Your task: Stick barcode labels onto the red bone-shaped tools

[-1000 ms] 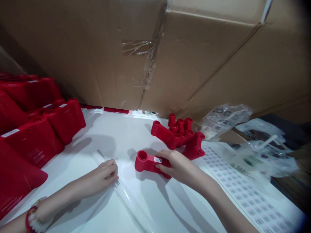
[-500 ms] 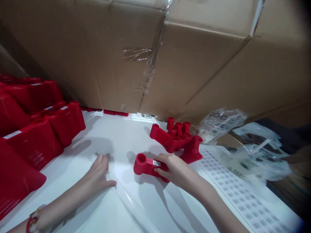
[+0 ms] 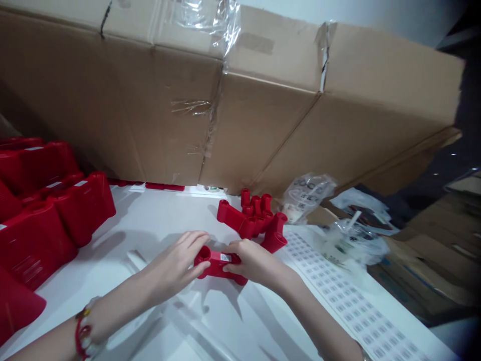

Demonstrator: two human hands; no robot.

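Note:
A red plastic part (image 3: 217,264) with a round socket at its left end and a small white label on top lies on the white table (image 3: 158,220). My right hand (image 3: 250,261) is closed around its right end. My left hand (image 3: 176,265) touches its left end with fingers stretched out over the socket. A clear plastic bag (image 3: 180,311) lies flat on the table under my left forearm.
A pile of similar red parts (image 3: 253,218) sits just behind. Larger red parts (image 3: 48,215) line the left side. A sheet of barcode labels (image 3: 338,296) lies to the right, crumpled clear bags (image 3: 338,225) beyond it. A big cardboard box (image 3: 225,100) walls the back.
My left hand left the clear bag and moved right onto the red part's left end. The right hand kept its hold. The camera tilted up and shifted.

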